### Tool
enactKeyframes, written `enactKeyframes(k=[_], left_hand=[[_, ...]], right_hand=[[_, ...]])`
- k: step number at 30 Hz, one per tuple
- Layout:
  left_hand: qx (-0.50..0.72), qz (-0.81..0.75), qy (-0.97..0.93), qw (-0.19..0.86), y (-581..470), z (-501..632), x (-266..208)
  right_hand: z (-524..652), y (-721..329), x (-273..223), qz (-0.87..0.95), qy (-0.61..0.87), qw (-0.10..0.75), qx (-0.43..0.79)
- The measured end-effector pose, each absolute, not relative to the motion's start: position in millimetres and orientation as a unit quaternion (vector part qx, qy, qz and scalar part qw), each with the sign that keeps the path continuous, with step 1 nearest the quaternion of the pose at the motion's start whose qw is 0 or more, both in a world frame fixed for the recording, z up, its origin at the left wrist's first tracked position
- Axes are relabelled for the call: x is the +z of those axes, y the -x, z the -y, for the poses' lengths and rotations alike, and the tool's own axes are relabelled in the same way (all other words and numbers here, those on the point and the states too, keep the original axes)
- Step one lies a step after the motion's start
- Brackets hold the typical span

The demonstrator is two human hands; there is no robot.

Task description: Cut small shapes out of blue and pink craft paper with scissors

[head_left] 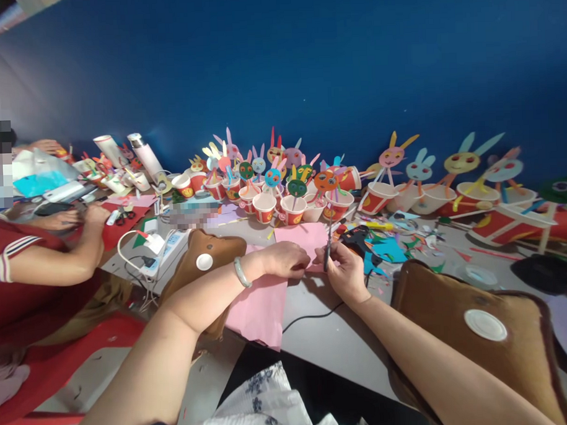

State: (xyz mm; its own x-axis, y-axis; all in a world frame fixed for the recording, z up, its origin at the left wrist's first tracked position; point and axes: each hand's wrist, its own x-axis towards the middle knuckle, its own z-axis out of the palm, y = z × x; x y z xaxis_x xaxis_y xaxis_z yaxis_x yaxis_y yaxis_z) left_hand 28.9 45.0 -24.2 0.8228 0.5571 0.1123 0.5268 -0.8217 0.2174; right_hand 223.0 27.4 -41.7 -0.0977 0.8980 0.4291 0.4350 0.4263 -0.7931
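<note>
My left hand (287, 261), with a pale bangle at its wrist, is closed on the lower edge of a pink paper sheet (299, 235). To its right, my right hand (348, 275) grips dark-handled scissors (328, 251), blades pointing away from me at the sheet's right side. Whether the blades are apart is too small to tell. A larger pink sheet (263, 306) lies under my left forearm and hangs over the table edge. Just beyond my right hand are black and blue paper scraps (389, 249).
Paper cups with rabbit-faced cutouts (265, 207) line the wall side. Brown cushions (478, 329) lie on both sides of my arms. At left are a power strip (171, 250), a thermos (144, 155) and a person in a red shirt (15, 265) working at the table.
</note>
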Motion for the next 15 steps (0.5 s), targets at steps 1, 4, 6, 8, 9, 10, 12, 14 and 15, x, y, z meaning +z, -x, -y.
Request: enactKeyframes(k=[1, 4, 6, 8, 9, 10, 12, 14, 15], left_hand=[[0.085, -0.293, -0.948, 0.087, -28.7, -44.4, -23.5], [0.082, -0.309, -0.944, 0.082, -28.3, -43.0, -21.4], [0.080, -0.315, -0.942, 0.079, -28.4, -41.9, -19.8], [0.077, -0.321, -0.941, 0.077, -28.6, -40.4, -18.2], [0.076, -0.324, -0.940, 0.078, -28.8, -39.6, -17.4], [0.076, -0.328, -0.938, 0.079, -29.0, -38.7, -16.6], [0.081, -0.341, -0.933, 0.084, -29.5, -37.0, -15.4], [0.091, -0.353, -0.927, 0.090, -29.9, -35.7, -14.5], [0.097, -0.355, -0.925, 0.095, -30.1, -35.4, -14.2]], right_hand=[[-27.4, -223.1, -42.2, 0.700, 0.477, 0.473, 0.242], [-27.8, -223.4, -43.9, 0.702, 0.481, 0.472, 0.231], [-27.9, -223.4, -44.6, 0.703, 0.481, 0.471, 0.229], [-28.0, -223.2, -45.0, 0.701, 0.481, 0.475, 0.225], [-28.2, -223.0, -45.2, 0.700, 0.480, 0.479, 0.224], [-28.3, -222.7, -45.5, 0.699, 0.479, 0.483, 0.223], [-28.6, -222.1, -46.3, 0.698, 0.476, 0.487, 0.224], [-28.7, -221.4, -47.3, 0.698, 0.472, 0.488, 0.226], [-28.7, -221.1, -47.8, 0.698, 0.471, 0.490, 0.225]])
